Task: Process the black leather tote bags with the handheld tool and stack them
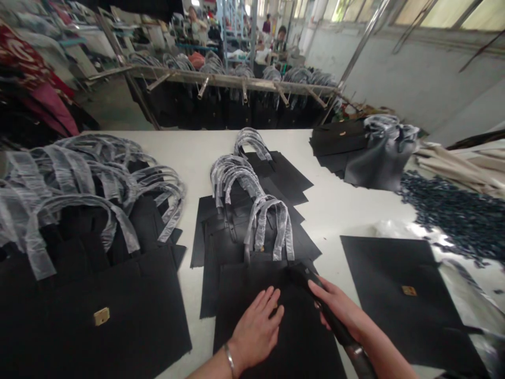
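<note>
My left hand (258,330), with a metal bracelet at the wrist, lies with fingers stretched out on a black bag panel (292,337). A black hand tool with a long, thick handle (335,321) is gripped in my right hand (341,305). The tool's head rests at the panel's upper right edge, by the foot of a strap; its working end is hard to make out. Plastic-wrapped handles (272,216) rise from the panel's top edge. Behind it, more black panels (282,171) with wrapped handles overlap in a stack.
On the left lies a pile of black panels (150,300) with wrapped handles and a gold clasp (101,316). A single panel (379,268) with a gold clasp is at right, near a heap of small dark pieces (453,216). A metal rack (236,80) stands beyond the white table (189,152).
</note>
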The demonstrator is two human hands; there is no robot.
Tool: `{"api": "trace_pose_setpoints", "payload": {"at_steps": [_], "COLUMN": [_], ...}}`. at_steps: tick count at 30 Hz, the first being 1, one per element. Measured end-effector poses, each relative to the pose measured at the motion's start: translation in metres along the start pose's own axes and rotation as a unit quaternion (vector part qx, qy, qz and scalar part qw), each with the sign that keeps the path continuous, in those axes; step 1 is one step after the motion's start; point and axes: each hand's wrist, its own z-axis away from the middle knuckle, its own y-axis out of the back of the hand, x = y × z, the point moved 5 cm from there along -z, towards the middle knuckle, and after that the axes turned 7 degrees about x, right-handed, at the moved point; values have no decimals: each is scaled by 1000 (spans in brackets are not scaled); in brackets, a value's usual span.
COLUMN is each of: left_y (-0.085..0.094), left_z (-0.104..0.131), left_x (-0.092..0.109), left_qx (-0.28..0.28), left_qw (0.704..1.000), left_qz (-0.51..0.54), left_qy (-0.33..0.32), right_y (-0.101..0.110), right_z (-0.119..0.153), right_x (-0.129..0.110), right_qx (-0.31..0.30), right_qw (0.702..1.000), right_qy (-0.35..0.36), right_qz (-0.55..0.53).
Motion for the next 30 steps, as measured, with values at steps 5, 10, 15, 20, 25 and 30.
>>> {"api": "trace_pose_setpoints", "payload": {"at_steps": [5,10,15,20,25,30], "left_y": [-3,-6,-5,-5,-3,-2], "left_z": [2,3,2,1,0,-1], "left_x": [0,-1,-1,-1,0,0], "left_qx": [6,8,12,10,8,12], "left_qw": [1000,1000,1000,1000,1000,1000], "left_qz": [-8,-6,-1,0,0,0], "left_qy": [-3,-4,-5,-2,1,1], "right_y": [10,55,62,53,54,23], "right_z": [-15,-4,-3,-26,-8,12], "right_x": [-23,-9,7,-14,-14,4], "right_qx": [63,114,95,117,116,7], "right_qw": [996,992,995,992,991,1000], "right_qy": [39,16,-16,29,54,9], "right_qz": [-40,-47,-23,-43,-39,10]}}
